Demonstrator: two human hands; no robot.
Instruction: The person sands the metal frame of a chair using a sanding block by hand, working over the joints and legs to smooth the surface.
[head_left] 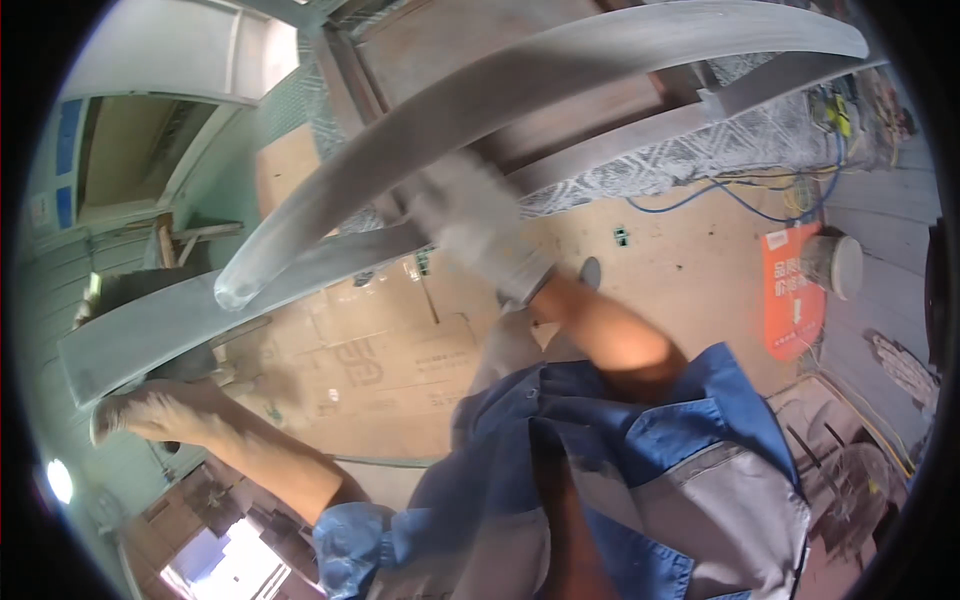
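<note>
A long grey curved rail [480, 95] arches across the upper part of the head view, its rounded near end at the left. Below it runs a flat grey board [150, 335], also slightly curved. My right hand [465, 215], in a dusty pale glove, reaches up to the lower edge of the curved rail. Motion smears its fingers, and whether they grip the rail does not show. At the far left, my left hand [155, 412] is bent beside the board's lower left end, its fingers curled together. What they hold, if anything, is hidden.
Behind the rail stands a brown panelled frame [520, 60] on patterned padding [600, 170]. Flattened cardboard [380, 370] covers the floor. Blue and yellow cables [740, 200] trail at the right, near a red sign [793, 290] and a round pale object [845, 268].
</note>
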